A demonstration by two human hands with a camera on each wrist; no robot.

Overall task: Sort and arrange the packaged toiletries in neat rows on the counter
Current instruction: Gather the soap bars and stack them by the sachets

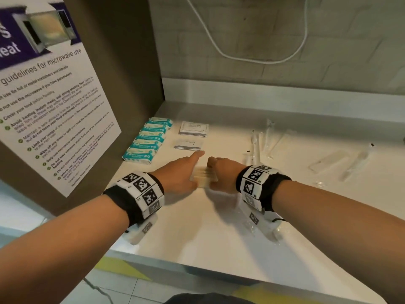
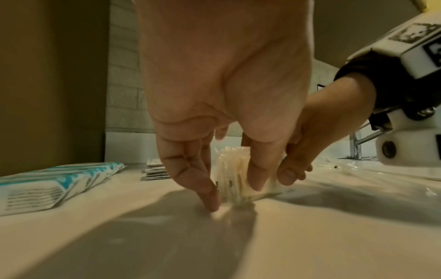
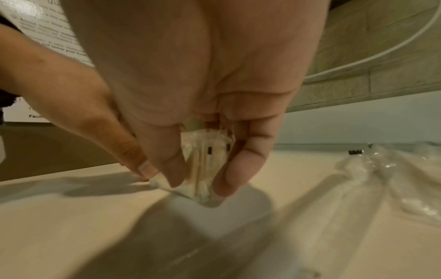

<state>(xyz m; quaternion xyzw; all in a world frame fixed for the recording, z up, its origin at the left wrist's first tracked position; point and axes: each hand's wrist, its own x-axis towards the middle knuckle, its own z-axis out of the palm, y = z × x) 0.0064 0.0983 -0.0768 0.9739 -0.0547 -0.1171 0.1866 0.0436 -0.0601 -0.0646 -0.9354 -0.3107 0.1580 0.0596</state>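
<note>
Head view: both hands, left hand (image 1: 182, 172) and right hand (image 1: 221, 174), pinch a clear packet bundle (image 1: 203, 177) between them on the bench (image 1: 197, 238). Left wrist view: fingers (image 2: 205, 181) grip it. Right wrist view: fingertips (image 3: 229, 177) clamp its end.

Pale counter (image 1: 219, 227) in a tiled nook, under warm light.

Backed by a wall of pale brick-pattern tiles (image 1: 274, 29), with a white cable (image 1: 258, 60) looping across it. Closed on the left by a brown cabinet side (image 1: 122, 51) bearing a poster of microwave guidelines (image 1: 50, 106). Light floor tiles with yellow stripes (image 1: 118, 268) below the near edge.
</note>
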